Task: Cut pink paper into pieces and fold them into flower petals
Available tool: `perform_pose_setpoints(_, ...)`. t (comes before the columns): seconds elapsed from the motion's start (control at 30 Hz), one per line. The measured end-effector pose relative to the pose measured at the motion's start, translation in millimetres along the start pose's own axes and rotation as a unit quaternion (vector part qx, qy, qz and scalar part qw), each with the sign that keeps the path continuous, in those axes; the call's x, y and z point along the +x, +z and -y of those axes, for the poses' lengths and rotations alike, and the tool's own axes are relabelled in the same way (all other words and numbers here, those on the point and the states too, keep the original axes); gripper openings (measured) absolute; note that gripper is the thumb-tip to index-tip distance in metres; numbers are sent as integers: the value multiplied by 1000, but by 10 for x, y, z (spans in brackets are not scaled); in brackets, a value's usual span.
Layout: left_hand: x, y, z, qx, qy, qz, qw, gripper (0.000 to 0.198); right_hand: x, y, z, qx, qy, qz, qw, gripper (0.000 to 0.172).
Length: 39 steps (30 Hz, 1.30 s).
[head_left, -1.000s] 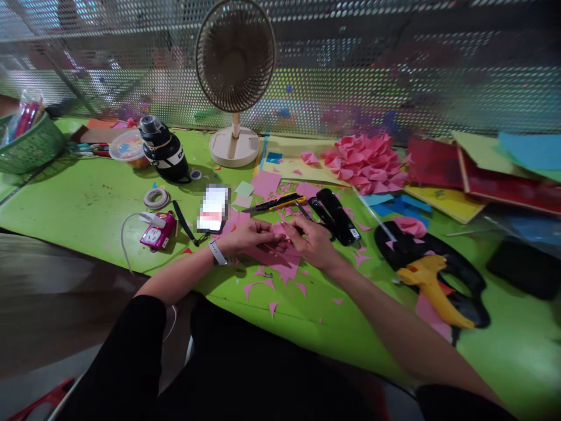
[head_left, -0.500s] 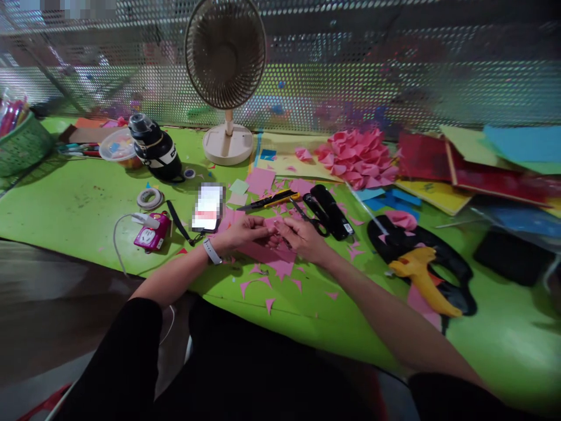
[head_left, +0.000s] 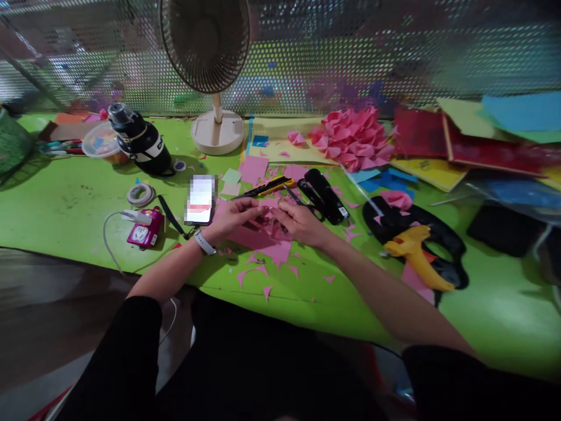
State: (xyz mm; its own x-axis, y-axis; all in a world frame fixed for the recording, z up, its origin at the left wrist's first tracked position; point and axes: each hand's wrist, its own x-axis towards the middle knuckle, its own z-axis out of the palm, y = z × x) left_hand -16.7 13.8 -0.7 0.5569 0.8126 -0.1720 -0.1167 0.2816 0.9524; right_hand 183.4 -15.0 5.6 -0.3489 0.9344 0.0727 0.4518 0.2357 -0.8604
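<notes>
Both hands meet over cut sheets of pink paper (head_left: 276, 250) near the front of the green table. My left hand (head_left: 242, 215), with a pale band at its wrist, is closed, its thumb and fingers pinching a small piece of pink paper (head_left: 268, 211). My right hand (head_left: 300, 221) is closed too, with bent fingers gripping the same piece from the other side. Most of that piece is hidden by the fingers. Just beyond the hands lie scissors (head_left: 294, 195), a yellow-and-black utility knife (head_left: 274, 186) and a black stapler (head_left: 323, 196).
Pink scraps (head_left: 267, 292) litter the front. Leftward are a phone (head_left: 200, 200), a pink power adapter (head_left: 144, 229), a tape roll (head_left: 141, 195) and a black bottle (head_left: 142, 143). A fan (head_left: 218, 131) and pink paper petals (head_left: 357, 140) stand behind; a yellow glue gun (head_left: 416, 254) lies right.
The view has shifted slightly, so the table things appear higher and further left. My hands stay together at the pink piece, with the fingers slightly repositioned.
</notes>
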Motion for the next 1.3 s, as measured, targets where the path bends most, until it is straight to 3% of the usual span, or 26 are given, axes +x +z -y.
perform_pose_setpoints(0.13, 5, -5, -70, 14, 25, -34, 999, 42, 10, -72, 31, 16, 23, -30, 999, 48)
perform_pose_setpoints(0.23, 32, -59, -121, -20, 73, -122, 990, 38, 5, -296, 13, 41, 69, -109, 991, 48)
perform_pose_setpoints(0.33, 62, -106, -155, -63, 97, -199, 973, 35, -7, -570, -87, -15, 74, -184, 980, 43)
perform_pose_setpoints(0.47, 78, -102, -155, -87, 78, -221, 968, 36, -53, -757, -236, -184, 107, -124, 969, 28)
perform_pose_setpoints(0.57, 61, -70, -129, -88, 76, -202, 972, 37, -102, -700, -259, -345, 132, -31, 929, 18)
perform_pose_setpoints(0.67, 36, -44, -94, -95, 70, -161, 980, 37, -129, -565, -221, -423, 169, 19, 890, 21)
perform_pose_setpoints(0.77, 28, -37, -58, -107, 61, -140, 982, 39, -128, -470, -195, -436, 198, 17, 878, 30)
perform_pose_setpoints(0.97, 48, -34, -15, -104, 45, -129, 985, 40, -147, -485, -263, -407, 202, -4, 891, 33)
perform_pose_setpoints(1.07, 50, -23, 7, -105, 40, -122, 986, 35, -202, -558, -283, -365, 183, -57, 911, 32)
perform_pose_setpoints(1.2, 45, -26, 45, -111, 35, -114, 987, 29, -278, -599, -231, -186, 156, -146, 959, 40)
perform_pose_setpoints(1.3, 38, -32, 59, -116, 34, -108, 987, 25, -293, -538, -144, 15, 147, -149, 978, 46)
